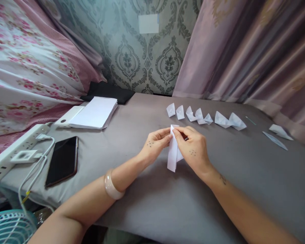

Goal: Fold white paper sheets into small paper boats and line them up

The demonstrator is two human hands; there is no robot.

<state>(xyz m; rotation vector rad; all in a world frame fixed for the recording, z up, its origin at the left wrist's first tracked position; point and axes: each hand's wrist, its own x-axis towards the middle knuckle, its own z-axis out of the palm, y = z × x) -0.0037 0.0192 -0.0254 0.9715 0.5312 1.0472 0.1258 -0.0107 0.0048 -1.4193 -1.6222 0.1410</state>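
A folded strip of white paper (172, 156) is held upright above the grey-covered table, in the middle of the view. My left hand (156, 144) pinches its upper left edge between thumb and fingers. On the other side, my right hand (193, 147) grips the top right of the strip, thumb on the near face. A loose flap of the paper shows below my right hand. Beyond my hands, several small folded paper boats (199, 116) stand in a row on the table. The fingertips behind the paper are hidden.
A stack of white paper (94, 113) lies at the back left, partly over a white device (68, 117). Nearer are a phone (62, 161) and a power strip (20, 149) with cables. At right lie flat folded paper pieces (274, 140) and a thin stick (250, 120).
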